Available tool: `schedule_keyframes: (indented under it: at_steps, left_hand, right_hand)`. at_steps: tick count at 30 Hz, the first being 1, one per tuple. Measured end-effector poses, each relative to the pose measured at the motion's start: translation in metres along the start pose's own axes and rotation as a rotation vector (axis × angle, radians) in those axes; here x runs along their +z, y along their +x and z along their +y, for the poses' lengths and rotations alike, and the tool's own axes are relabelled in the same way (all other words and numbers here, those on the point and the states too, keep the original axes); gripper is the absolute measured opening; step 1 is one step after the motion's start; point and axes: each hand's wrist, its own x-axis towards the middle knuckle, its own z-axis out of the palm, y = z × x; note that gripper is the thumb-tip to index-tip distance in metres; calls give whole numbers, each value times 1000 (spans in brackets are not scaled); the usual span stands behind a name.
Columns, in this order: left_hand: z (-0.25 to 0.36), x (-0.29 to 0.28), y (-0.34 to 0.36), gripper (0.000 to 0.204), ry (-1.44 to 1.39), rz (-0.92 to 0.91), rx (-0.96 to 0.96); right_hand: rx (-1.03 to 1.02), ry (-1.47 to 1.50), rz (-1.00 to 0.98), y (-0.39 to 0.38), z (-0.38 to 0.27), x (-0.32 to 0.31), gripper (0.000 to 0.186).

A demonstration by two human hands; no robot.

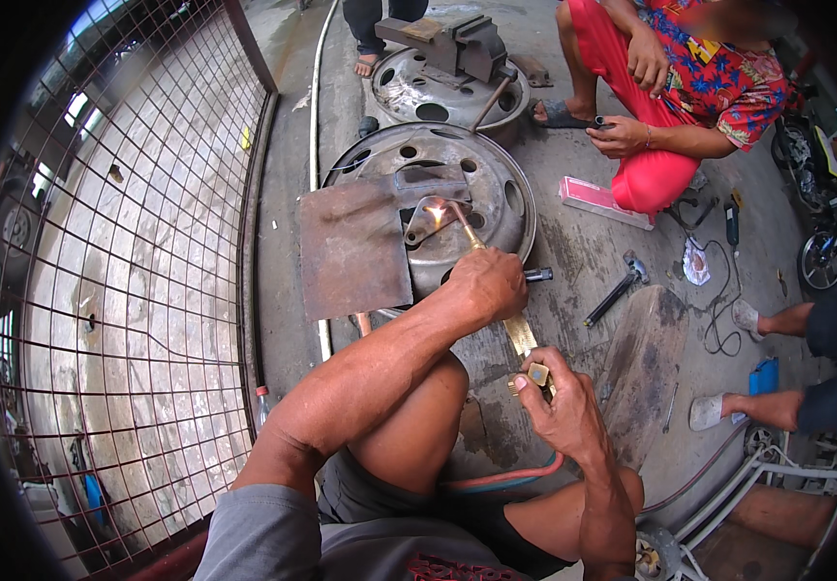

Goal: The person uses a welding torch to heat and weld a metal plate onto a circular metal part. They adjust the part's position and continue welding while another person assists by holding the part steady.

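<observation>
My left hand (489,283) is closed round the shaft of a brass gas torch (520,337). Farther back, the fingers of my right hand (565,407) grip its valve end, thumb against a knob. A small orange flame (437,212) burns at the torch's copper tip, just over a small flat metal piece (422,230). That piece rests on an upturned steel wheel rim (501,237) beside a rusty metal sheet (352,254). From the torch's rear end, red and teal hoses (510,478) appear to run down past my legs.
A bench vise (471,50) stands on another wheel rim (409,97) beyond. To the right lie a hammer (615,290), a pink-and-white box (604,201) and a loose cable (723,320). A wire-mesh fence (147,290) borders the left. Another person (689,116) crouches at the far right, holding a small dark tube.
</observation>
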Motion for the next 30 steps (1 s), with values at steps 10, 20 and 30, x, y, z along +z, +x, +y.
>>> schedule_keyframes:
  at_steps: [10, 20, 30]
  left_hand:
    - [4, -6, -1, 30, 15, -44, -22]
    - [7, -10, -3, 29, 4, -65, -34]
    - [0, 1, 1, 34, -6, -3, -18]
  right_hand:
    - [-1, -1, 3, 0, -1, 0, 18]
    - [31, -17, -5, 0, -6, -1, 19]
    - [23, -16, -4, -1, -5, -1, 19]
